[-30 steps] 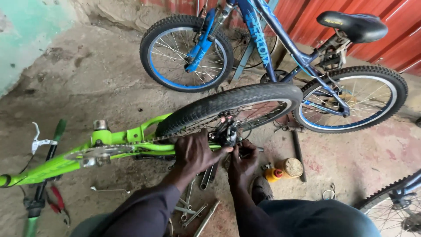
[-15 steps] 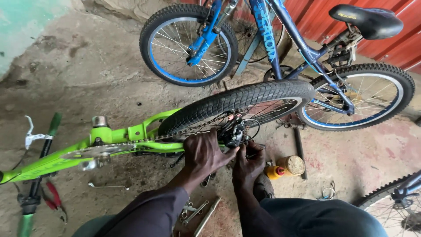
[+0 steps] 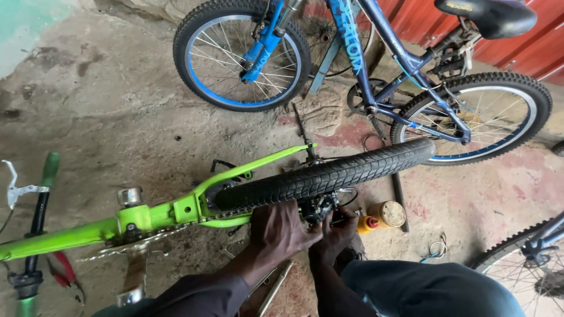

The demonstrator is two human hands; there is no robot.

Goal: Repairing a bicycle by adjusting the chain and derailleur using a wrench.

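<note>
A bright green bicycle frame (image 3: 153, 216) lies on its side on the concrete floor, its black-tyred rear wheel (image 3: 329, 175) turned towards me. My left hand (image 3: 281, 230) rests against the frame stay and tyre beside the wheel's hub (image 3: 320, 206). My right hand (image 3: 338, 230) grips the dark metal parts at that hub from below; its fingertips are hidden there. The chain and chainring (image 3: 126, 243) run along the frame to the left. I cannot tell whether either hand holds a tool.
A blue bicycle (image 3: 376, 70) stands upright behind the green one. A small orange-and-yellow bottle (image 3: 369, 223) and a round tin (image 3: 392, 213) sit right of my hands. Red-handled pliers (image 3: 61, 271) and green handlebars (image 3: 35, 223) lie at left. Another wheel (image 3: 529, 264) is at lower right.
The view has shifted and drawn closer. Both hands stay at the rear hub, with only small finger movements.
</note>
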